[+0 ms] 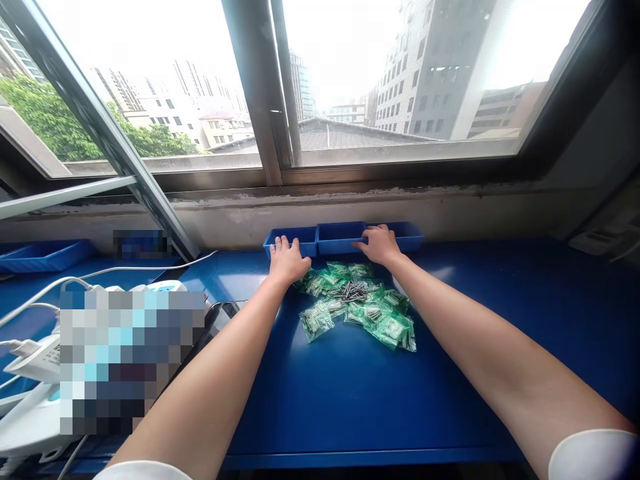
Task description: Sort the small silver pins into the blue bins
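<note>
Three small blue bins stand in a row against the wall. My left hand (288, 260) rests at the front of the left bin (307, 235), its fingers spread over the front rim and its thumb out to the right. Where the middle bin (341, 230) meets the right bin (410, 230), my right hand (379, 244) has its fingers curled over the rim and its thumb in front; it hides that corner. Between my arms lies a pile of green-tinted clear bags (393, 327) with small parts inside. Loose metal screws (351, 291) lie heaped on top.
The pile lies on a blue tabletop (320, 400). At left are a white power strip (30, 417) with plugs and cables, a blurred-out patch and a dark flat device (220, 317). A metal frame post (160, 213) rises there, near another blue bin (50, 255). Windows are behind.
</note>
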Motion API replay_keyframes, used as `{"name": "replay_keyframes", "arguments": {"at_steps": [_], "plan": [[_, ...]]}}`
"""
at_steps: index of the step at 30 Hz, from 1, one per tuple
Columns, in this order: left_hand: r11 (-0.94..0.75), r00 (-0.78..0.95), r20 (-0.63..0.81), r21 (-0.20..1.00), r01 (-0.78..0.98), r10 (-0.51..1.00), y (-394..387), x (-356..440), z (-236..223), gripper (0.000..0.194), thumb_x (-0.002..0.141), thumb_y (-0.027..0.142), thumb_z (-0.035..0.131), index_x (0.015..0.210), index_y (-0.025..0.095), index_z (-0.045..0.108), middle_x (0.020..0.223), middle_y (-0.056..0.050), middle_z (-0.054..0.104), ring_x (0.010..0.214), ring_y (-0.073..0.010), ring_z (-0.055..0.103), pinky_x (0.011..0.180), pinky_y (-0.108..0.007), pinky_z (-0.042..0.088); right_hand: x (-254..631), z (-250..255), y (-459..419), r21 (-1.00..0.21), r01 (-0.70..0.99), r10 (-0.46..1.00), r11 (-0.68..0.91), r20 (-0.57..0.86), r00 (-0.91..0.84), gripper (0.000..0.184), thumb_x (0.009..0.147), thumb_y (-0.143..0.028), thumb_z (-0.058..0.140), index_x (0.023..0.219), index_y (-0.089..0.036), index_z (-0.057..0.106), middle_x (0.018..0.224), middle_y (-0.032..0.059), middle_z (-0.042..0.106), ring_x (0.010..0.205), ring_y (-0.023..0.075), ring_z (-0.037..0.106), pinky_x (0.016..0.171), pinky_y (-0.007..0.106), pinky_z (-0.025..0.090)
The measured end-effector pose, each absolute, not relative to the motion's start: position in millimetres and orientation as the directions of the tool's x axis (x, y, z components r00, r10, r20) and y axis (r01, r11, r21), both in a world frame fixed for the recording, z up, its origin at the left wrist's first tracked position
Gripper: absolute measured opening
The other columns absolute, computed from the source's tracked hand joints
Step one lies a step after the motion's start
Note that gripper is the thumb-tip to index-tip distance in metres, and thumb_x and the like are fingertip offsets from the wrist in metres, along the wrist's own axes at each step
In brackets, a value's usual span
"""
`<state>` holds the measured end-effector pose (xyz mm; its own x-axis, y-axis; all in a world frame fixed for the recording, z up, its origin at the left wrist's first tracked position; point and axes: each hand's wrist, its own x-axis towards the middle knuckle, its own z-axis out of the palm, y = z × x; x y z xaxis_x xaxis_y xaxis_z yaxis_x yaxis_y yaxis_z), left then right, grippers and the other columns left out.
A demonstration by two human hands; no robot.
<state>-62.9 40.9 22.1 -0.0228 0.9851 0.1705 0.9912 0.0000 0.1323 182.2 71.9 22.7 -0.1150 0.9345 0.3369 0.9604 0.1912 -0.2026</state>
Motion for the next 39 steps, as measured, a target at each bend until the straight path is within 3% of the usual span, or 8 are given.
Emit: {"name": "replay_keyframes", "arguments": {"at_steps": [3,8,11,15,26,30,36,39], "plan": [[-0.011,-0.011,0.168,0.128,0.992,0.986,43,-60,23,0.076,0.079,0.038,0.044,0.146,0.007,0.027,0.155,-0.017,0.013,0.143,-0.0339,0.004,0.115,-0.047,0.009,182,23,72,-0.206,0.960,0.942,0.187,0.316,-0.116,0.049,0.086,-0.058,0.044,0.104,-0.018,0.067,0.126,0.0122,0.057,0.118,0.0332,0.041,0.094,0.047,0.036],[-0.028,0.000,0.187,0.146,0.989,0.982,44,-54,19,0.079,0.077,0.040,0.047,0.148,0.014,0.023,0.156,-0.016,0.012,0.143,-0.0360,0.002,0.114,-0.050,0.007,188,24,71,-0.198,0.943,0.922,0.266,0.337,-0.189,0.053,0.088,-0.048,0.046,0.134,-0.023,0.047,0.137,0.0106,0.050,0.125,0.0324,0.038,0.098,0.048,0.034],[-0.029,-0.005,0.218,0.152,0.988,0.976,43,-50,18,0.076,0.076,0.042,0.050,0.147,0.025,0.026,0.156,-0.012,0.013,0.142,-0.0394,0.002,0.112,-0.055,0.005,195,26,70,-0.168,0.941,0.922,0.293,0.311,-0.231,0.042,0.089,-0.043,0.045,0.124,-0.023,0.058,0.141,0.0104,0.045,0.128,0.0311,0.037,0.100,0.048,0.034],[0.004,-0.039,0.204,0.169,0.986,0.978,42,-48,21,0.067,0.078,0.047,0.047,0.142,0.029,0.036,0.156,-0.009,0.017,0.141,-0.0410,0.004,0.111,-0.058,0.005,200,28,67,-0.153,0.946,0.931,0.285,0.277,-0.236,0.036,0.090,-0.042,0.045,0.112,-0.021,0.064,0.139,0.0105,0.047,0.129,0.0310,0.038,0.100,0.048,0.035],[0.072,-0.125,0.223,0.233,0.970,0.967,39,-54,25,0.061,0.080,0.046,0.046,0.136,0.021,0.047,0.154,-0.013,0.023,0.141,-0.0386,0.011,0.112,-0.055,0.012,189,23,66,-0.104,0.968,0.941,0.227,0.281,-0.191,0.046,0.090,-0.049,0.038,0.117,-0.019,0.059,0.140,0.0137,0.045,0.121,0.0331,0.043,0.096,0.049,0.036],[0.043,-0.100,0.234,0.237,0.971,0.967,41,-59,22,0.065,0.080,0.045,0.047,0.140,0.022,0.041,0.155,-0.013,0.020,0.142,-0.0384,0.008,0.112,-0.054,0.013,186,22,64,-0.109,0.969,0.943,0.223,0.274,-0.187,0.055,0.091,-0.056,0.031,0.119,-0.016,0.056,0.140,0.0161,0.043,0.123,0.0342,0.040,0.098,0.050,0.033],[-0.063,0.013,0.220,0.222,0.973,0.975,47,-58,18,0.068,0.078,0.042,0.050,0.142,0.021,0.039,0.155,-0.013,0.016,0.141,-0.0401,0.002,0.113,-0.052,0.011,178,20,64,-0.111,0.968,0.931,0.225,0.317,-0.180,0.046,0.092,-0.046,0.037,0.125,-0.018,0.052,0.140,0.0155,0.045,0.123,0.0343,0.041,0.097,0.053,0.032],[-0.078,0.034,0.203,0.215,0.974,0.979,48,-60,20,0.069,0.077,0.041,0.051,0.142,0.019,0.038,0.155,-0.015,0.015,0.141,-0.0403,0.002,0.113,-0.052,0.011,179,21,65,-0.157,0.963,0.930,0.219,0.332,-0.157,0.051,0.089,-0.043,0.046,0.132,-0.016,0.044,0.133,0.0169,0.051,0.119,0.0331,0.046,0.096,0.051,0.035]]}}
